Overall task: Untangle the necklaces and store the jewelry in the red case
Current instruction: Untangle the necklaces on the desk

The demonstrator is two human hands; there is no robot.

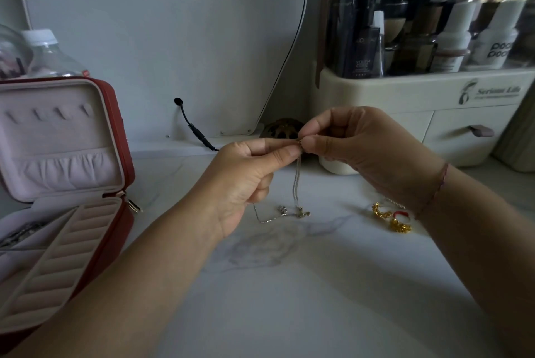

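Note:
Both hands are raised above the marble tabletop (289,285). My left hand (246,178) and my right hand (356,143) pinch the top of a thin silver necklace chain (296,181) between thumbs and forefingers, fingertips almost touching. The chain hangs down to the table, where its lower part lies with small pendants (285,211). The red case (115,137) stands open at the left, with a pale pink lining, ring rolls (58,265) and a dark piece of jewelry (20,234) in a front compartment. Gold earrings (390,218) and a red-and-white ring (401,215) lie under my right wrist.
A cream cosmetic organizer (419,102) with bottles and drawers fills the back right. A mirror (173,39) leans on the wall, with a black cable (194,128) at its base. A plastic bottle (49,50) stands behind the case. A brown ornament (282,128) sits behind my hands.

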